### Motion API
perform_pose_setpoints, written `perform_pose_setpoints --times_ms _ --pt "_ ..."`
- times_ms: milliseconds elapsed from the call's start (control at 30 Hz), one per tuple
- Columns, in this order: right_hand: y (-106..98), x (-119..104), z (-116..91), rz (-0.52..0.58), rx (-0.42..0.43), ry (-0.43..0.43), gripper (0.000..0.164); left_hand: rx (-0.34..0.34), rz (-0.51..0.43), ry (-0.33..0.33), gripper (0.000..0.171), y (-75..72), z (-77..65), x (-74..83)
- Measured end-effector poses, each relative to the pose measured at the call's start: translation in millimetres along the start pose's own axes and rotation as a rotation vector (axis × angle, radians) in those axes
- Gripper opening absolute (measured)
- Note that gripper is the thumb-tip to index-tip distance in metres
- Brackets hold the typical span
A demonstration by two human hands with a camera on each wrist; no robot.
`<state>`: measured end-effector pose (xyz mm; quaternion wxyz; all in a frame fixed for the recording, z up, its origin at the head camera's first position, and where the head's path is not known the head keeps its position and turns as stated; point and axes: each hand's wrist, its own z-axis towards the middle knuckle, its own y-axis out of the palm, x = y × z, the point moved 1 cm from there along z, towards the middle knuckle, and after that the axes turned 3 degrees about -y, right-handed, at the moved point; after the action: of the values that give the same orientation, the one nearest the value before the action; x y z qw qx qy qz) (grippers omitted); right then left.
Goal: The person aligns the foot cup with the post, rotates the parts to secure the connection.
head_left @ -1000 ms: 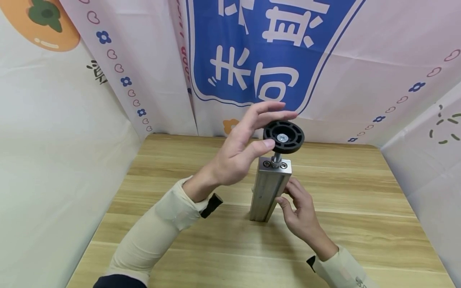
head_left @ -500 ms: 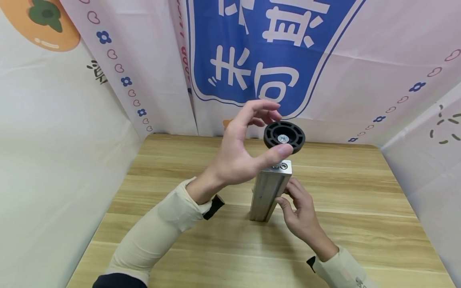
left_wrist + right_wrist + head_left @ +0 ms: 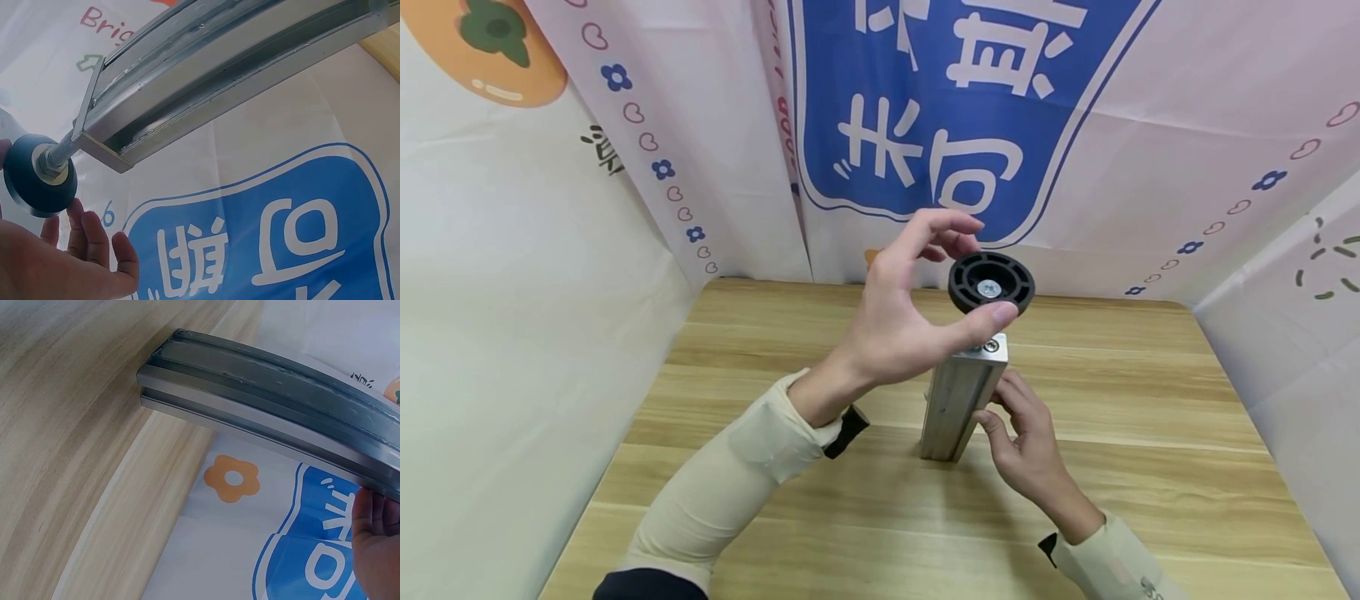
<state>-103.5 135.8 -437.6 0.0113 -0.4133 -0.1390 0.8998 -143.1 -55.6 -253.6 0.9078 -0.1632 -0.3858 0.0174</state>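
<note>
An aluminium profile stands upright on the table, its end plate and screws facing up. On its top sits a black round levelling foot with a screw at its centre; the threaded stem and nut show in the left wrist view. My left hand holds the foot's rim, thumb along the near side and curled fingers around the far side. Lower down, my right hand grips the profile's right side, thumb in front and fingers behind. Only part of that hand shows in the right wrist view.
The wooden table extends around the profile. Behind it hangs a printed cloth backdrop with a blue sign, and white cloth walls rise on both sides. Black straps are at both cuffs.
My left thumb has slid from the left of the foot's rim across its near side to the right, while the fingers drew back and curled. My right hand and the profile have stayed put.
</note>
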Motion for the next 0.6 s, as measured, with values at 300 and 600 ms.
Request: perform_pose_setpoints --times_ms 300,600 --pt "-0.2 -1.6 0.8 0.008 0.009 0.023 0.045 -0.067 -0.074 0.065 0.049 1.3 -0.2 -0.2" --pt "-0.3 -4.1 1.3 0.0 -0.007 0.047 0.043 -0.198 -0.224 0.003 0.044 1.7 1.5 2.5"
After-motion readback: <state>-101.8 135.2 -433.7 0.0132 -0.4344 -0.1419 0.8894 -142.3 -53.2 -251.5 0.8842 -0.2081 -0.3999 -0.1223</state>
